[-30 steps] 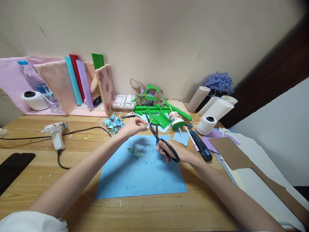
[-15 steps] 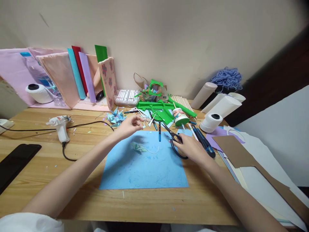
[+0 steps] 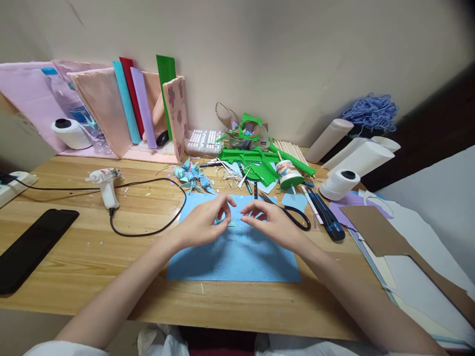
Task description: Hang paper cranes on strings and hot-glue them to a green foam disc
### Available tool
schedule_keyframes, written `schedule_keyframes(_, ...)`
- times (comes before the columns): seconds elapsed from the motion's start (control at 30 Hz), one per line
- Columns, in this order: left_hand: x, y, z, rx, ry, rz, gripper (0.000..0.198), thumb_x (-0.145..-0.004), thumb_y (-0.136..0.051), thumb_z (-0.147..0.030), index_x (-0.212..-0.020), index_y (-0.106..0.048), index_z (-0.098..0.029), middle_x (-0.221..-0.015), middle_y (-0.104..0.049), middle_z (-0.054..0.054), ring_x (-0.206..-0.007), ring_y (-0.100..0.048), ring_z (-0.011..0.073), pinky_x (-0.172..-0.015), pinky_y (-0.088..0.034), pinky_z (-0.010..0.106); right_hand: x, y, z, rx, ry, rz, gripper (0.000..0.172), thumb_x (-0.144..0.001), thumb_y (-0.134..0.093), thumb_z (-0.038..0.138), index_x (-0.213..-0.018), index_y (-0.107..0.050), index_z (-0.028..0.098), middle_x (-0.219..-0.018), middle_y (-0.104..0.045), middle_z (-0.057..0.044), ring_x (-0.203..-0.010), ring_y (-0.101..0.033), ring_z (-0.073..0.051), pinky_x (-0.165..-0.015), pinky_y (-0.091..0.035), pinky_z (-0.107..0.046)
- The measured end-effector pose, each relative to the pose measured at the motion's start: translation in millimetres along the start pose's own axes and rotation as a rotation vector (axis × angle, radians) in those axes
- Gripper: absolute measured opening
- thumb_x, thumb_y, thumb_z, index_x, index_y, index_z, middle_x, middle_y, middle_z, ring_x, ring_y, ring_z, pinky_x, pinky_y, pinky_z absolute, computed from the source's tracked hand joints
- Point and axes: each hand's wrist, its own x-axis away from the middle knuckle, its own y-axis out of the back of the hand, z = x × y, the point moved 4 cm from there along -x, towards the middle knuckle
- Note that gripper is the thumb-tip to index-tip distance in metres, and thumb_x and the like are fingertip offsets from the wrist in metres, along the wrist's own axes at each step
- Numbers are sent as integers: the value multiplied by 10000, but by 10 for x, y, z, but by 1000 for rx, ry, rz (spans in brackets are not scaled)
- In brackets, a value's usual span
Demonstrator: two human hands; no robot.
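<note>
Both of my hands hover over a blue paper sheet [image 3: 233,257] on the wooden table [image 3: 111,247]. My left hand [image 3: 204,225] has its fingers curled and pinched around a small folded pale paper piece [image 3: 232,224], which it mostly hides. My right hand [image 3: 272,222] faces it, thumb and fingers pinched at a thin white thread [image 3: 245,228] that trails from the piece. Black-handled scissors [image 3: 297,215] lie on the table just right of my right hand, and no hand touches them.
A glue gun [image 3: 106,182] with a looping black cord lies at the left, beside a black phone [image 3: 33,247]. Folded blue paper shapes [image 3: 193,175], green paper scraps [image 3: 256,163], markers [image 3: 202,141], dark pens [image 3: 324,215] and a white thread spool [image 3: 339,184] crowd the back. Card sheets [image 3: 408,247] cover the right.
My right hand has laid the scissors down at the right of the sheet and come to the folded piece. My left hand has dropped from the thread's far end onto the piece.
</note>
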Motion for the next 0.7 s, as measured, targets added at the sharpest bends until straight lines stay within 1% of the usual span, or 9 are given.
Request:
schedule_keyframes(0.07,30,-7,-26,-26,4,11,258,-810,-435,-190,-1067,-446,-213,-862,-602,15,-746,-532,141,-695,-400,258,-53,-144,38,-117,-17,26,194,-793,-570,373,-817,-604,183,-838,-633,-35,-761,-579,-156,-658,-466,-269)
schedule_keyframes(0.13,55,-20,-35,-34,10,19,248,-823,-423,-207,-1070,-445,-213,-876,-606,21,-765,-544,146,-708,-401,263,-82,-230,18,-164,-40,38,193,-785,-572,365,-766,-594,175,-795,-622,-31,-733,-567,-149,-620,-457,-256)
schedule_keyframes(0.33,87,-82,34,-41,-5,3,225,-830,-418,-201,-1051,-453,-213,-899,-609,30,-819,-557,156,-737,-409,271,-68,-301,-74,-210,-62,69,201,-797,-550,366,-780,-595,171,-796,-622,-27,-724,-558,-138,-621,-447,-244)
schedule_keyframes(0.43,105,-109,74,-36,-6,-2,215,-836,-421,-210,-1049,-448,-206,-910,-610,31,-818,-560,153,-738,-415,268,-50,-316,-39,-135,-28,80,168,-792,-557,335,-755,-602,178,-775,-636,-23,-710,-558,-138,-653,-451,-260)
schedule_keyframes(0.57,128,-124,89,-23,-2,-1,207,-830,-437,-209,-1036,-450,-206,-924,-609,32,-830,-561,151,-741,-414,263,-25,-310,73,36,101,41,106,-797,-544,270,-759,-600,189,-779,-635,-30,-674,-552,-138,-657,-451,-277)
schedule_keyframes(0.7,127,-123,94,-2,-6,-5,203,-832,-452,-226,-1034,-457,-207,-890,-609,22,-829,-563,151,-741,-411,261,-19,-309,139,199,210,26,76,-796,-532,213,-734,-572,196,-739,-607,-24,-660,-540,-140,-638,-437,-272)
